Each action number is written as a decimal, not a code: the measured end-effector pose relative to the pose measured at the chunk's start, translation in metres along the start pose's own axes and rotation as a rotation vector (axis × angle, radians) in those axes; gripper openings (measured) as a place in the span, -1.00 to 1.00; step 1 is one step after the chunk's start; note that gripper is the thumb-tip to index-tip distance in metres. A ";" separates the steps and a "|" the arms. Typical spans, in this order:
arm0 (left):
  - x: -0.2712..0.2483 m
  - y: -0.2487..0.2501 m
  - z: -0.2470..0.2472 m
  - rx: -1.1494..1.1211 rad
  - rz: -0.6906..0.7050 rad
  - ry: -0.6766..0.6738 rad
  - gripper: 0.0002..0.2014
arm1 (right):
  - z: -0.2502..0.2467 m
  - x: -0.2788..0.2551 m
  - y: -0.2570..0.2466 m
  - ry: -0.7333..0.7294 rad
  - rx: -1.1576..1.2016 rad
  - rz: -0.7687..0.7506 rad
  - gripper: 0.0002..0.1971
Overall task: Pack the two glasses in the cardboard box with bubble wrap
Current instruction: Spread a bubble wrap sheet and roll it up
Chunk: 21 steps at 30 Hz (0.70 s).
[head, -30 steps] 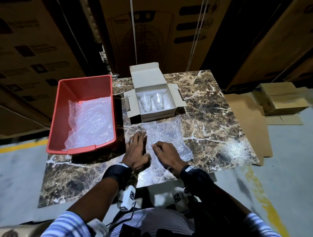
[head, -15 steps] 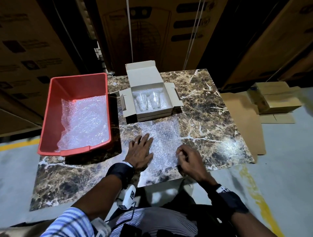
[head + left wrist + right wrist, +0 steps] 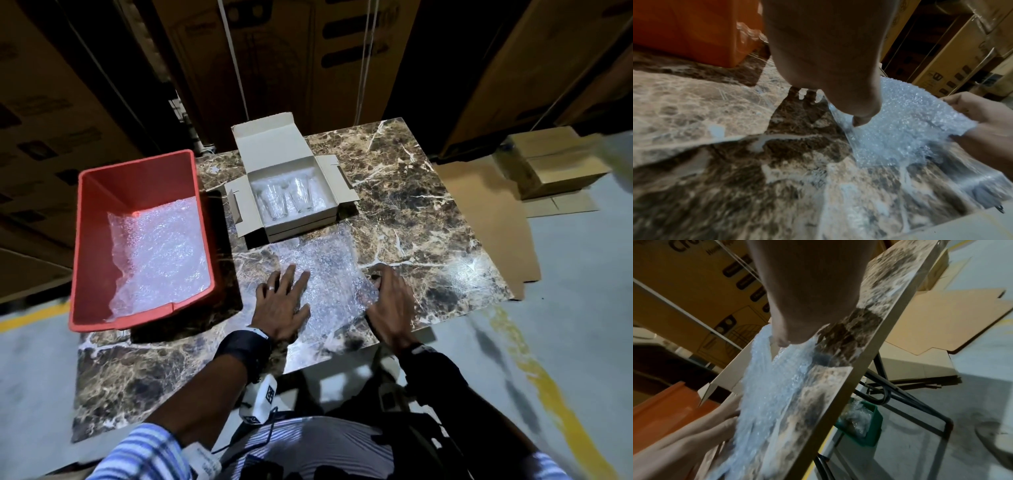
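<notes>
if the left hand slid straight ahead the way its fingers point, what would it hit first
Probably the cardboard box: the left hand lies flat on the bubble wrap sheet, fingers aimed at the box's near wall. Depth is approximate.

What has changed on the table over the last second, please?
The right hand slid from the middle of the bubble wrap sheet out to its right edge, which it now pinches and lifts. The left hand stayed flat on the sheet's left side. The two glasses in the cardboard box and the red bin stayed put.
</notes>
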<state>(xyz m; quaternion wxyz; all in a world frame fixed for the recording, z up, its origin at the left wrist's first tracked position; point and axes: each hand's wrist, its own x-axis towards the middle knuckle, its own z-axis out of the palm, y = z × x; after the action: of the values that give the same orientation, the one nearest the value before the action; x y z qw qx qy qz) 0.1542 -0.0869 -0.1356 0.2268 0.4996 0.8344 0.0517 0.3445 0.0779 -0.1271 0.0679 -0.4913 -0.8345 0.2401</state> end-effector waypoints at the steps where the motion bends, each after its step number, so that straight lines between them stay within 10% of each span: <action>1: 0.000 0.001 0.000 0.018 -0.005 -0.007 -0.26 | -0.001 0.001 -0.001 0.009 0.013 0.017 -0.24; 11: 0.003 0.007 0.005 0.103 -0.037 -0.037 -0.26 | -0.016 -0.007 0.047 -0.029 -0.125 -0.067 -0.25; 16: 0.003 0.010 0.003 0.114 -0.039 -0.051 -0.24 | -0.029 -0.005 0.054 -0.170 -0.082 -0.368 -0.05; 21: 0.003 0.012 -0.001 0.121 -0.053 -0.076 -0.24 | -0.018 -0.002 0.023 -0.089 -0.059 -0.585 -0.25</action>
<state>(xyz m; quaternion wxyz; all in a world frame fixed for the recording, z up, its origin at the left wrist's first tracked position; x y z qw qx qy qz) 0.1619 -0.0783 -0.1323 0.2289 0.4918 0.8397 -0.0240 0.3701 0.0920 -0.1217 0.0832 -0.2206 -0.9494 0.2074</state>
